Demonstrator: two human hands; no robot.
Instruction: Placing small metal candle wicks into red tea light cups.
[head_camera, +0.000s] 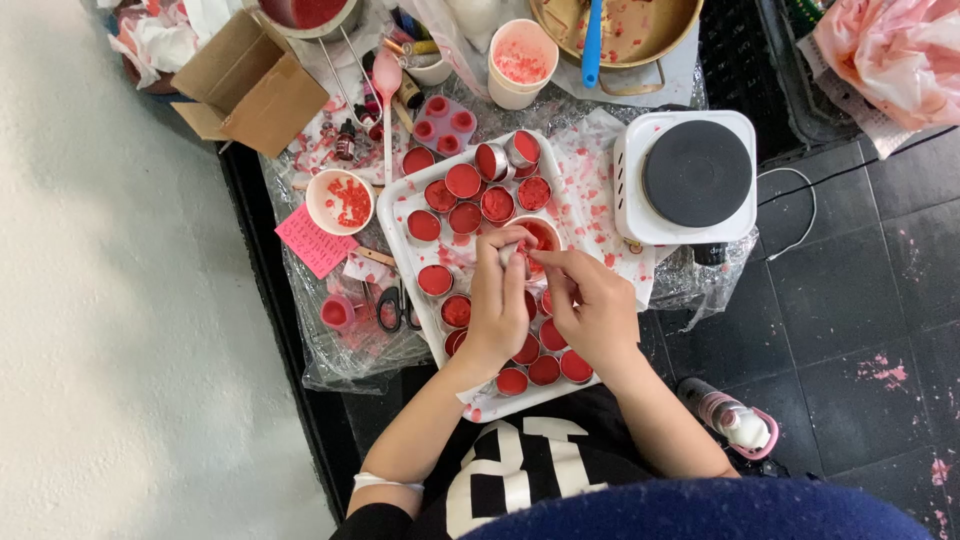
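Dark tiled floor (860, 290) below, pale wall at the viewer's left; low counter (340, 350) between, wrapped in clear plastic sheeting, presumably against the red spatter seen all over it. Item in hand: small round tin (540, 238) of red wax-like fill, held above the white tray (400, 215), near its middle. Left hand (497, 290): fingers curled closed, pinching a stained white scrap against the tin's rim. Right hand (590, 300): fingers closed, thumb and forefinger meeting the same scrap from the other side; grip steadies the tin, apparently for wiping. Tray contents: many like tins (465, 182), filled red, set in loose rows, upright, so the fill stays level; some hidden under the hands. Just beside the tray, left: paper cup (340, 200) of red flakes, pink note (312, 242), scissors (397, 308). Right: white single hotplate (688, 178), nothing on its burner, cord trailing to the floor. Far edge: second cup (520, 62), brass-coloured pan (640, 35) with blue spatula (592, 40), open cardboard box (245, 85). Floor, near the right forearm: pink-capped bottle (735, 420) lying on its side.
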